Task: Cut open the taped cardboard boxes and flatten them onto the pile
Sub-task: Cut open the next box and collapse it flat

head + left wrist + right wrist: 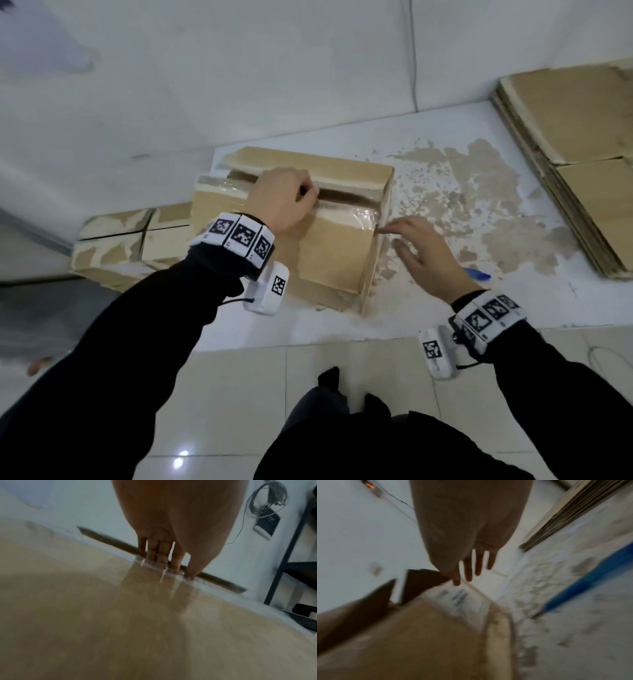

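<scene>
One blue cutter (478,274) beside box (329,253), near pile (575,144).

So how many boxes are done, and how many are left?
Done: a pile of flattened boxes lies on the right. In hand: the left hand grips a flap of the box at its open seam. Left: flattening it, plus another box.

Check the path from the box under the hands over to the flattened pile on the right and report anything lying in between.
Between the box and the pile lies only a blue cutter on the table, nearer the front edge. The right hand hovers over that stretch too.
</scene>
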### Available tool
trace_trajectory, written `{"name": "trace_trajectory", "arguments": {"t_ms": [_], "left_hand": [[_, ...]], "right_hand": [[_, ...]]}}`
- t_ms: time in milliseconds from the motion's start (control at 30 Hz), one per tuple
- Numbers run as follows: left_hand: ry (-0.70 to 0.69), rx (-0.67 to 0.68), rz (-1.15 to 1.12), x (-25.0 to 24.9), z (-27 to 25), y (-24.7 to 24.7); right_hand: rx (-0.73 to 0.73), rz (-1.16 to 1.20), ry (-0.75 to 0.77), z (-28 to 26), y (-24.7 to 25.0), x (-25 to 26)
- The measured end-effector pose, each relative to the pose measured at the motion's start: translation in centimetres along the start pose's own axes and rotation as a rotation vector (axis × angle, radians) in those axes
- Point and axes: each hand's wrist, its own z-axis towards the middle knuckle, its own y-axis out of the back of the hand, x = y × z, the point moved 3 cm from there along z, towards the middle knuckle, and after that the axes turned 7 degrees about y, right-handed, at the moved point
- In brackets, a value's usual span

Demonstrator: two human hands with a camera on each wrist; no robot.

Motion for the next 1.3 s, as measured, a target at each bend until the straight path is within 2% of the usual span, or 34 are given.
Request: {"name": "trace_trajectory", "arguments": {"t_ms": [67, 167, 233, 333, 400, 500, 567, 633, 700, 767, 800, 867, 933, 967, 1000, 1067, 1133, 1233, 1300], "left_hand": [[0.010, 0.123, -0.054, 0.2, -0.8, 1.5], [-0.007, 0.258, -0.097, 1.0, -4.2, 4.4], [-0.021, 0.385, 0.001, 2.3, -7.2, 4.9], [-0.026, 0.524, 0.165, 4.4, -11.0, 2.1], [-0.068, 0.452, 0.262, 5.2, -11.6, -0.7], [-0.235, 0.227, 0.363, 5.6, -9.7, -2.9], [-0.297, 0.246, 0.376, 5.8, -7.7, -4.0], [-0.299, 0.336, 0.395, 5.8, -5.9, -5.0], [-0.338, 0.368, 0.453, 5.5, -4.6, -5.9], [-0.370, 0.378, 0.429, 5.4, -3.7, -6.7], [-0.370, 0.382, 0.405, 5.3, -3.4, -7.0], [-0.353, 0.377, 0.384, 4.9, -2.7, -7.3], [-0.355, 0.350, 0.408, 4.0, -2.3, -7.4], [-0.366, 0.328, 0.424, 3.7, -2.1, -7.6], [-0.374, 0.307, 0.431, 3.5, -1.9, -7.8], [-0.380, 0.267, 0.429, 3.5, -1.5, -8.2], [-0.384, 0.223, 0.466, 3.4, -1.5, -7.9], [-0.379, 0.089, 0.555, 3.3, -2.5, -5.6], [-0.339, -0.052, 0.504, 4.4, -3.0, -2.5]], "right_hand": [[0.008, -0.034, 0.127, 2.0, -0.4, 1.9], [0.055, -0.169, 0.172, 4.7, 0.6, 2.4], [0.078, -0.152, 0.126, 6.5, 2.3, 2.4], [0.080, -0.062, 0.037, 9.6, 4.6, 2.0], [0.131, -0.040, -0.027, 12.2, 4.9, 1.7], [0.288, -0.030, -0.132, 15.6, 3.0, 1.3], [0.423, -0.087, -0.212, 17.0, 1.0, -0.3], [0.552, -0.253, -0.278, 17.7, -0.6, -1.8], [0.609, -0.450, -0.318, 18.5, -1.0, -1.9], [0.652, -0.564, -0.265, 19.0, -1.5, 0.4], [0.704, -0.568, -0.170, 19.2, -2.4, 2.3], [0.906, -0.568, 0.032, 18.5, -4.8, 5.8], [1.100, -0.666, 0.056, 17.0, -6.0, 7.4], [1.066, -0.718, 0.050, 17.0, -5.4, 7.8], [0.951, -0.771, 0.053, 17.4, -4.2, 8.2], [0.675, -0.895, 0.155, 17.8, -0.3, 9.4], [0.547, -0.906, 0.053, 16.8, 4.2, 9.3], [0.625, -0.840, -0.286, 11.7, 7.8, 6.4], [0.674, -0.661, -0.509, 8.9, 6.5, 4.3]]}}
